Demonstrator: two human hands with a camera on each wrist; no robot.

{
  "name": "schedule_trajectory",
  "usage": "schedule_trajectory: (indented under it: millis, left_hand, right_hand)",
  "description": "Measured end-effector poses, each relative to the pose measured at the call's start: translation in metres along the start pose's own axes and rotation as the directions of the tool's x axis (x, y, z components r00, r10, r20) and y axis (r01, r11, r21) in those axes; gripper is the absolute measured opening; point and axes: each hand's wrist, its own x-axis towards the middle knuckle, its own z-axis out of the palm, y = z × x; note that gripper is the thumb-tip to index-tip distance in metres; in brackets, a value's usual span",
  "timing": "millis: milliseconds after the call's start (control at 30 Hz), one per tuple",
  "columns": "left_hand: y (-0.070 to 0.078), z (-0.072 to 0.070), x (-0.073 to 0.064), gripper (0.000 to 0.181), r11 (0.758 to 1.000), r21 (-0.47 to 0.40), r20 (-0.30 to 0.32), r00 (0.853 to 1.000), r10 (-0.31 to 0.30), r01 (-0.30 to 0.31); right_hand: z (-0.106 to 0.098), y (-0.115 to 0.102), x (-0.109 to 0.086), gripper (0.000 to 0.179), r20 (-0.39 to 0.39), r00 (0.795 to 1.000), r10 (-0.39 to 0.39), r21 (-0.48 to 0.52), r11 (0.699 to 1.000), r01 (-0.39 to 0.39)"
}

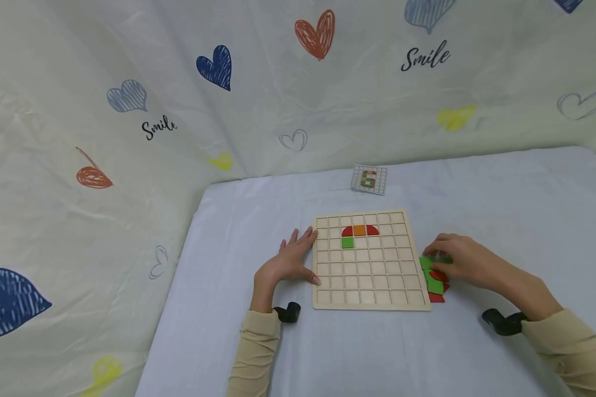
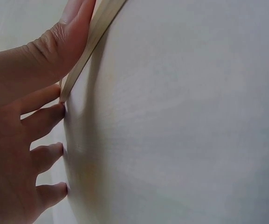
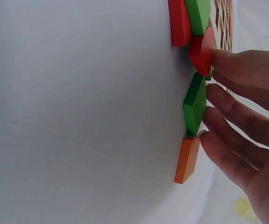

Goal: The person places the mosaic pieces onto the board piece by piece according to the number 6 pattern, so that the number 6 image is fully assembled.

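Tabletop [image 3: 78, 116]: loose orange tile [image 3: 187, 160], right-wrist only

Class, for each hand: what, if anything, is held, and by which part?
The left hand holds nothing, only touching the left edge of the board. The right hand is at the loose pieces; whether it pinches one cannot be told.

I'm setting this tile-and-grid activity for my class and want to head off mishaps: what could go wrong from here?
The right hand is among bunched loose tiles, so picking one might scatter its neighbours.
The left hand touches the left side of the board; a push there could jog the placed tiles.
The pattern card lies beyond the board, its design small, so a square might be misread.
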Motion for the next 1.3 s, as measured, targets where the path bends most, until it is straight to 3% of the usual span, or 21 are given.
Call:
schedule_trajectory:
  millis: [300, 567, 767, 1300]
  left_hand:
    - [0.000, 0.000, 0.000, 0.120, 1.000, -0.001, 0.002, 1.000, 0.001, -0.001]
    - [-0.001, 0.001, 0.000, 0.120, 1.000, -0.011, 0.004, 1.000, 0.002, -0.002]
    - [0.000, 0.001, 0.000, 0.120, 1.000, -0.017, 0.006, 1.000, 0.004, -0.004]
    - [0.000, 0.000, -0.002, 0.119, 1.000, -0.022, 0.001, 1.000, 0.015, -0.015]
  right_hand:
    - [0.000, 0.008, -0.009, 0.021, -0.027, 1.000, 0.008, -0.009, 1.000, -0.009]
    - [-0.008, 0.018, -0.019, 0.026, -0.098, 0.995, -0.003, -0.064, 0.998, -0.003]
    - [-0.012, 0.028, -0.026, 0.031, -0.092, 0.996, -0.004, -0.090, 0.996, -0.005]
    - [-0.009, 0.039, -0.021, 0.025, -0.147, 0.989, -0.002, -0.036, 0.999, -0.003]
